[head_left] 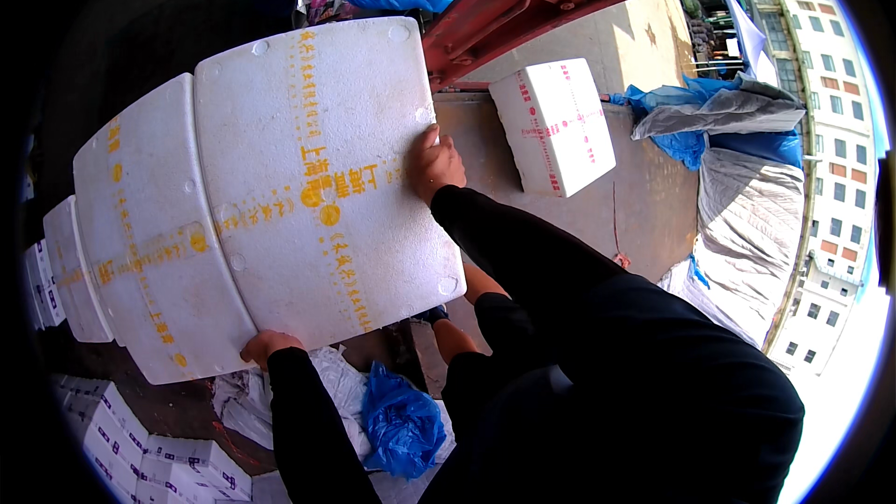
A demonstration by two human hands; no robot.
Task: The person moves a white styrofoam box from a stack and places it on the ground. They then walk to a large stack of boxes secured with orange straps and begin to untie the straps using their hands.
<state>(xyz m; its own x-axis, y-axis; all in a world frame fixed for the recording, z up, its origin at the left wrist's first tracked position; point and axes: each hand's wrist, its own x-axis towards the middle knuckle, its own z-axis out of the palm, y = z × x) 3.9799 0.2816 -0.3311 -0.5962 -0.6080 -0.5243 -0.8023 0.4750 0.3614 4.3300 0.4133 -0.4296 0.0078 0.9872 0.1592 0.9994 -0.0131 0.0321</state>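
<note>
White, yellow-printed rectangular foam box (pixel 280 145): probably stiff, dentable

It sits between the right hand (pixel 437 165), clasping its right edge, and the left hand (pixel 270 347), gripping its lower left corner. Weight unclear; opposite edges seem best.

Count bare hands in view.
2: the left hand at the lower edge of the yellow-printed white foam boxes, the right hand at their right edge. No other hand shows.

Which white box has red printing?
The lone box right of your right hand; the big boxes left of that hand have yellow printing, the lower-left stack purple.
</note>
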